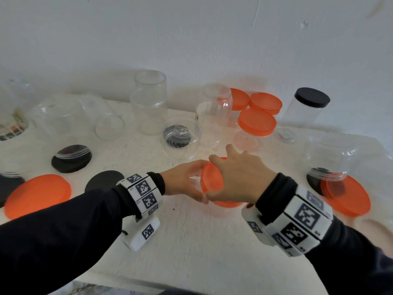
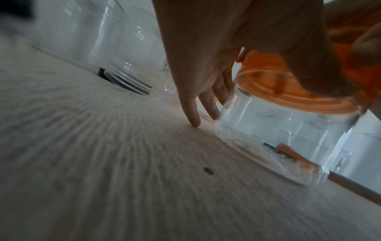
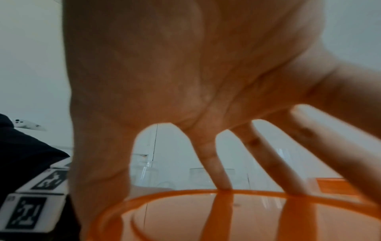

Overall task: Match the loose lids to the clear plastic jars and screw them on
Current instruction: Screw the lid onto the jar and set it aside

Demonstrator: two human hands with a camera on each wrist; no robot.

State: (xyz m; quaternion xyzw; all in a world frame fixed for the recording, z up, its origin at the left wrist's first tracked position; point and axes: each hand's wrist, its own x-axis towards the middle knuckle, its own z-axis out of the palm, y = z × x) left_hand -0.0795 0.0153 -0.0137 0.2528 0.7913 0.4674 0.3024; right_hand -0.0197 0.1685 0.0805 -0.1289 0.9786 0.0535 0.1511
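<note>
A clear plastic jar [image 2: 278, 138] stands on the white table near the middle front, with an orange lid [image 1: 210, 179] tilted on its mouth. My left hand [image 1: 182, 182] wraps the jar's left side, thumb up near the lid, little finger touching the table. My right hand [image 1: 240, 177] covers the lid from above, and its spread fingertips [image 3: 224, 182] grip the rim of the orange lid [image 3: 226, 212]. In the head view the jar's body is mostly hidden under both hands. The left wrist view shows the orange lid [image 2: 288, 97] sitting askew on the jar.
A loose orange lid [image 1: 38, 195] and a black lid [image 1: 104, 180] lie front left. A jar stands mouth down on another black lid [image 1: 71, 158]. Front right, a jar [image 1: 333, 158] overlaps a large orange lid [image 1: 348, 196]. Behind stand several clear jars, an orange-lidded jar [image 1: 257, 122] and a black-lidded jar [image 1: 306, 109].
</note>
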